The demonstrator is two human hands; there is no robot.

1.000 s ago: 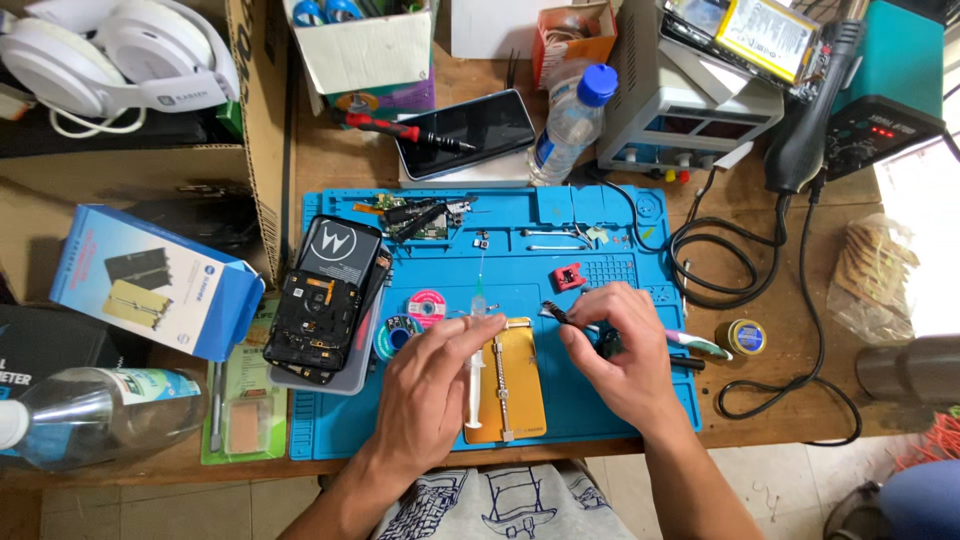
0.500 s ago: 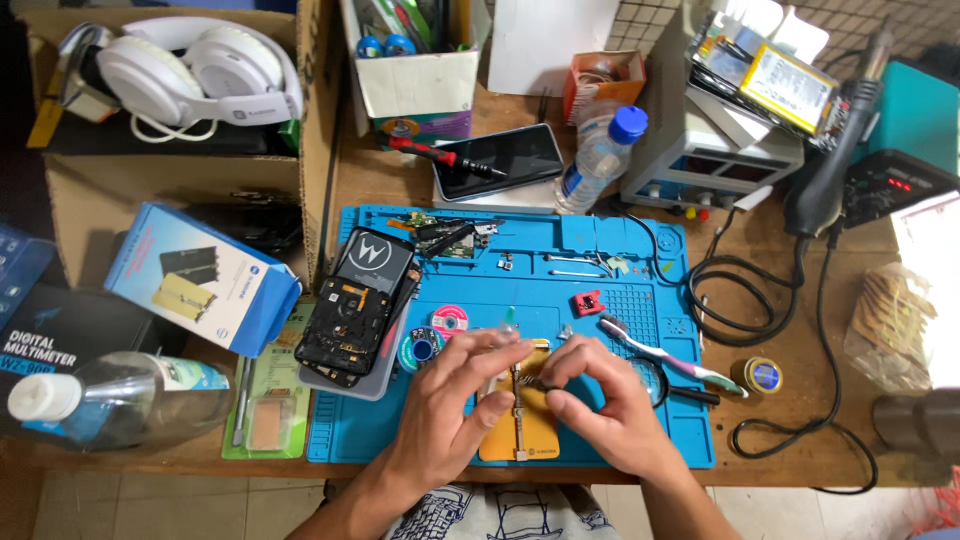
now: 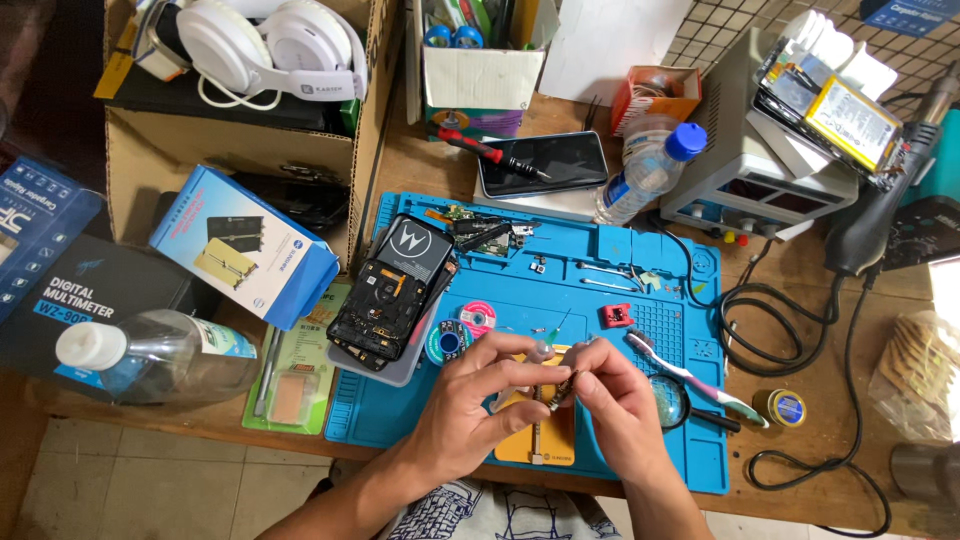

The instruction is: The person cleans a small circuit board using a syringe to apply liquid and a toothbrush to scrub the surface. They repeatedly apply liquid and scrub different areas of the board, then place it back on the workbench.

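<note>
Pinching together above the yellow holder plate (image 3: 540,440), left hand (image 3: 470,400) grips a syringe (image 3: 541,352), right hand (image 3: 615,405) clasps a small dark part (image 3: 564,387). Opened phone (image 3: 385,305) waits on the blue mat (image 3: 600,290); reassembly looks far off.

cluttered wooden table (image 3: 420,175) over pale tiled floor (image 3: 120,480), daylight at right.

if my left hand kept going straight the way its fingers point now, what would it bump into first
Probably the right hand. The left hand points rightward and a little up over the blue mat, and its fingertips already meet the right hand's around a small part over the gold holder. Depth is hard to judge.
</note>
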